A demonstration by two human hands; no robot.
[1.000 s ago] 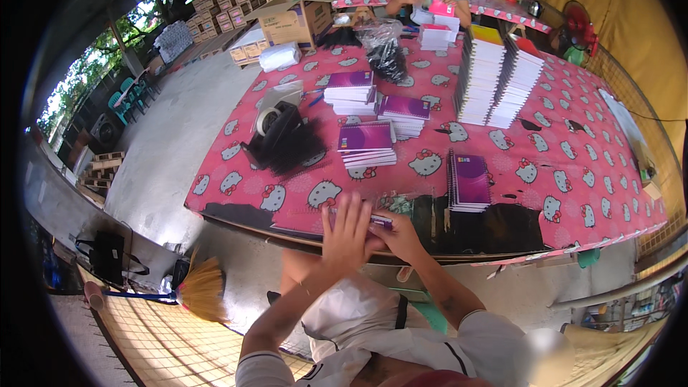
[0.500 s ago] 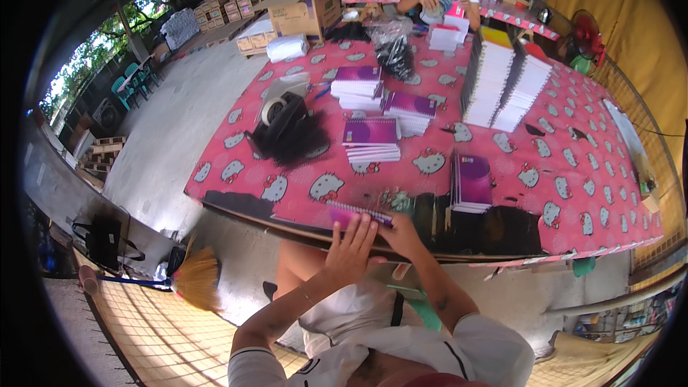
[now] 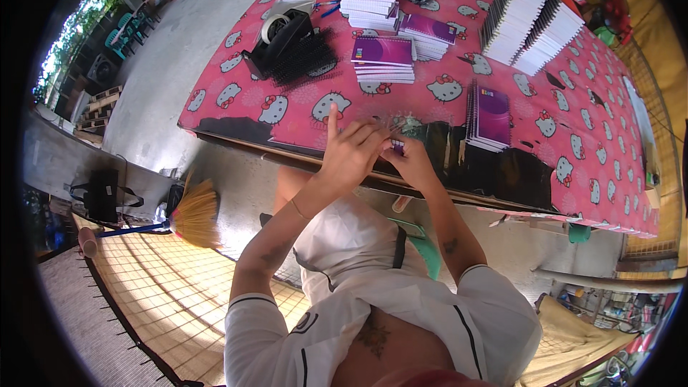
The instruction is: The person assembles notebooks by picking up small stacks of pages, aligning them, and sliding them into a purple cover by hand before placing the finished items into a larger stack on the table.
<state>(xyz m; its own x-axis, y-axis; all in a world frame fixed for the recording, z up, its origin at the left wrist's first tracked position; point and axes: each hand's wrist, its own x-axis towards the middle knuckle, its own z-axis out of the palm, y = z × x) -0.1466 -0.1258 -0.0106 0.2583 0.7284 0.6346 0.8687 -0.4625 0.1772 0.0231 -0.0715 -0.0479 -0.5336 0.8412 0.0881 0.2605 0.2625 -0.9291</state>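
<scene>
A small purple spiral notebook (image 3: 396, 145) is held at the table's near edge, mostly hidden behind my hands. My right hand (image 3: 411, 163) is closed on its right end. My left hand (image 3: 352, 152) is bent over toward the right hand's fingertips, one digit sticking up and the others curled together. Whatever its fingertips pinch is too small to make out. Just beyond the hands lies a small clump of clear, shiny bits (image 3: 408, 123). A short stack of purple notebooks (image 3: 490, 118) stands to the right.
More purple notebook stacks (image 3: 383, 50) sit farther back, left of tall spiral-bound stacks (image 3: 512, 21). A black tape dispenser (image 3: 285, 39) stands beside black spiral coils (image 3: 308, 61). Pink patterned cloth (image 3: 437, 89) covers the table, with a dark patch (image 3: 516, 183) at its front edge.
My left hand has gone from lying flat on the notebook to curled fingers at its right end, by the right hand. The view has tipped downward, so the table sits higher.
</scene>
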